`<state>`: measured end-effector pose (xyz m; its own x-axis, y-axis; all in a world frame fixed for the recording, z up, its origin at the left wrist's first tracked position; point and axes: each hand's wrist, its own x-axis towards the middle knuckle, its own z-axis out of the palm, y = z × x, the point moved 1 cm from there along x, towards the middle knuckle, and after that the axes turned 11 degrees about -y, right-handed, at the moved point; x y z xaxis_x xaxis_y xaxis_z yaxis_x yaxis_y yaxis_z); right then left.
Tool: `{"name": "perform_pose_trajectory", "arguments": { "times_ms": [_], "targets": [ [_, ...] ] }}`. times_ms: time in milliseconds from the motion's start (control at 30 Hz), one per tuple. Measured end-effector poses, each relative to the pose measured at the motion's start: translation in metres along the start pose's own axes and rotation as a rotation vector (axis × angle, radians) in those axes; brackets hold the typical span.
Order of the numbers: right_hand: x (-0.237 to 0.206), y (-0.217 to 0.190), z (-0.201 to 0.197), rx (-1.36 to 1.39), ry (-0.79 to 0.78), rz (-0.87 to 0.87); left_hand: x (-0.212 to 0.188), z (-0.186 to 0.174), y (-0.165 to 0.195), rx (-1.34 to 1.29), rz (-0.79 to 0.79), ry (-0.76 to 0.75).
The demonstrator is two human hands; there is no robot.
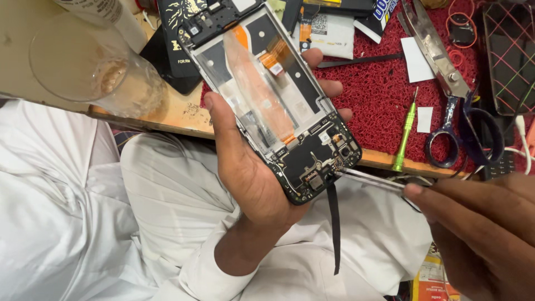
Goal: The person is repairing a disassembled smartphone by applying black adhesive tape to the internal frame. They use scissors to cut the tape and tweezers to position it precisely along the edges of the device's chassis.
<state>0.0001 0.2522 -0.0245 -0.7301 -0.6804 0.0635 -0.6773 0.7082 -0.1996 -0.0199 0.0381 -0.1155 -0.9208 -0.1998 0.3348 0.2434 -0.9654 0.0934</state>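
Clear drinking glass [92,64] stands on the wooden bench edge, upper left; a little cloudy residue at its bottom, otherwise nothing in it. White bottle [108,14] just behind it, contents not visible.

Opened phone [273,100], back cover off, lies tilted in the left hand [251,173] above the lap. Palm cradles its lower end; thumb is pressed along the left edge, the other fingers [329,86] curl round the right edge, clamping the frame. Circuit board at the lower end, orange flex ribbons up the middle.

Right hand [479,223] pinches metal tweezers [370,179]; their tip touches the board at the lower right corner.

Black-and-white printed packet [331,30] lies at top centre, partly on the red mat [379,95]. Two small blank white slips nearby. Scissors [451,95] and green screwdriver [405,131] rest on the mat.
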Motion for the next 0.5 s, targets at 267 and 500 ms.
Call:
{"name": "perform_pose_trajectory", "arguments": {
  "times_ms": [267,500],
  "targets": [
    [0.0017,-0.0105,-0.0011,0.076,-0.014,0.012,-0.0023,0.0003,-0.0005,-0.028,-0.012,0.006],
    [0.0049,-0.0087,-0.0017,0.066,-0.036,-0.035,-0.002,0.0029,-0.0003,0.016,-0.02,0.033]
  ]
}}
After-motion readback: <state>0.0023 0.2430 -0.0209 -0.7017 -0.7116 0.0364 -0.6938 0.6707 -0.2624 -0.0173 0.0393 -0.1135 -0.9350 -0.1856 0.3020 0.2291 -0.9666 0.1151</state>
